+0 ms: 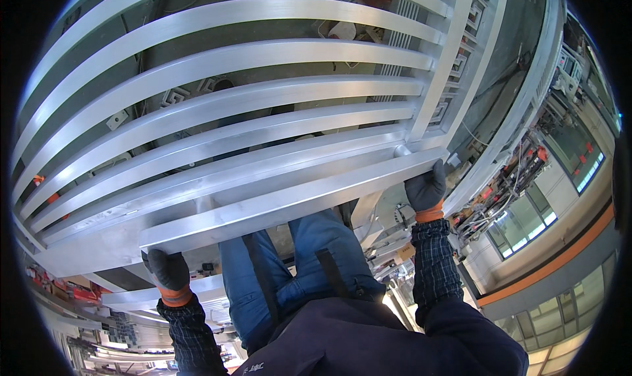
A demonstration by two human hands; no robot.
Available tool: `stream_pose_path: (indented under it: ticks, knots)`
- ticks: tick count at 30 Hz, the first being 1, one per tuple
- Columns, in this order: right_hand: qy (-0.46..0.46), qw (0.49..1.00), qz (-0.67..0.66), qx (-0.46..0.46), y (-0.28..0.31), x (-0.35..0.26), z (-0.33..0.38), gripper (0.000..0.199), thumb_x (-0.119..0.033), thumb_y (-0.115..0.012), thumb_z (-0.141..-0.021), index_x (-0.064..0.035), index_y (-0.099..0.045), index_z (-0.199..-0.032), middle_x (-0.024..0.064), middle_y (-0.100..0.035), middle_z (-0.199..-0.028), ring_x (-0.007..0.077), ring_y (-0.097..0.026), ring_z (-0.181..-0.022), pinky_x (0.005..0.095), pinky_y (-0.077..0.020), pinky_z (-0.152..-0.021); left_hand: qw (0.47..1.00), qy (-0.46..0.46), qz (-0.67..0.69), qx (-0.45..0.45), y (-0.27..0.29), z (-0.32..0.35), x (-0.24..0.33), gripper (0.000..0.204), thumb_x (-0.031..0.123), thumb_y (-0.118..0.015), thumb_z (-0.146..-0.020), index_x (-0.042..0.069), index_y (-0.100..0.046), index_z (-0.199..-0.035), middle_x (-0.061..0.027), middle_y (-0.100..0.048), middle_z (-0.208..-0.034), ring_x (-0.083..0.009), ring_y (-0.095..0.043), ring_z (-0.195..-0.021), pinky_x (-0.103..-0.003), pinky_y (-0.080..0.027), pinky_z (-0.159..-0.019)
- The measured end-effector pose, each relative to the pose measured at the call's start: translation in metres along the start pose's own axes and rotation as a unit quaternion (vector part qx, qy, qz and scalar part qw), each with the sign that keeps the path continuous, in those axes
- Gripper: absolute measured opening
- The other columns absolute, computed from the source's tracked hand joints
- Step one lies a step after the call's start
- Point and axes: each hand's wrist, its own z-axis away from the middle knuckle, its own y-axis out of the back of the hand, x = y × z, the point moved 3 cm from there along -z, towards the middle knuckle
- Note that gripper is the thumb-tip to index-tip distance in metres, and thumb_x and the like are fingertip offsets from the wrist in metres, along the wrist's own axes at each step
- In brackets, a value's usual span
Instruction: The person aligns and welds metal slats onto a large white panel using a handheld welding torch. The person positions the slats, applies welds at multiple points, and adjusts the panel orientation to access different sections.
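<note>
A long silver metal bar [296, 197] lies across in front of me, held at both ends. My left hand [168, 269], in a dark glove with an orange cuff, is closed on its left end from below. At the right end my right hand [426, 188], gloved the same way, grips the bar with the fingers partly hidden. Just beyond the bar is a large silver metal frame [217, 172] with several parallel slats [263, 89]. Whether the bar touches the frame cannot be told along its whole length.
A panel strip with square spiral ornaments [455, 65] runs along the frame's right side. Through the slats, loose parts show below. Tools and cables [507, 178] lie to the right, near windows [526, 221]. More metal profiles [131, 356] are stacked at lower left.
</note>
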Motion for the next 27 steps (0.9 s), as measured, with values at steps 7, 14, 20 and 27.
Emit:
stream_pose_path:
  ticks: [7, 14, 20, 27]
  knots:
    - [0.001, 1.0, -0.003, 0.01, 0.007, 0.002, 0.0, 0.044, -0.035, -0.06, -0.101, -0.0085, -0.056, -0.135, 0.0107, -0.06, -0.136, 0.0291, -0.055, -0.129, 0.0473, -0.0389, -0.116, 0.909, 0.113, 0.399, -0.035, 0.003, -0.002, -0.015, 0.04, 0.026, -0.052, -0.106, 0.006, -0.051, -0.141, -0.0136, -0.052, -0.146, -0.0268, -0.051, -0.134, -0.042, -0.041, -0.116]
    - [0.009, 0.999, -0.019, -0.037, 0.032, -0.003, -0.01, 0.046, -0.034, -0.058, -0.101, -0.0062, -0.055, -0.138, 0.0132, -0.058, -0.14, 0.028, -0.054, -0.129, 0.0481, -0.0385, -0.115, 0.918, 0.191, 0.348, 0.012, -0.006, 0.004, -0.013, 0.049, 0.027, -0.065, -0.096, 0.003, -0.055, -0.137, -0.0121, -0.061, -0.129, -0.026, -0.057, -0.121, -0.042, -0.045, -0.106]
    - [-0.031, 0.994, -0.049, -0.094, 0.023, -0.01, -0.009, 0.053, -0.036, -0.059, -0.101, -0.0036, -0.052, -0.143, 0.0165, -0.053, -0.147, 0.0361, -0.047, -0.138, 0.0554, -0.0302, -0.121, 0.874, 0.248, 0.417, 0.022, -0.02, -0.027, 0.067, 0.053, 0.03, -0.074, -0.086, 0.0, -0.063, -0.128, -0.0083, -0.069, -0.111, -0.0185, -0.063, -0.102, -0.036, -0.051, -0.092]
    - [-0.013, 0.999, 0.006, -0.036, 0.017, -0.01, -0.009, 0.059, -0.037, -0.06, -0.101, -0.0054, -0.046, -0.148, 0.0159, -0.054, -0.146, 0.0351, -0.05, -0.135, 0.0546, -0.0364, -0.118, 0.876, 0.234, 0.421, -0.027, -0.02, -0.034, 0.083, 0.047, 0.025, -0.076, -0.085, 0.003, -0.067, -0.126, -0.0076, -0.071, -0.113, -0.0174, -0.064, -0.104, -0.036, -0.05, -0.095]
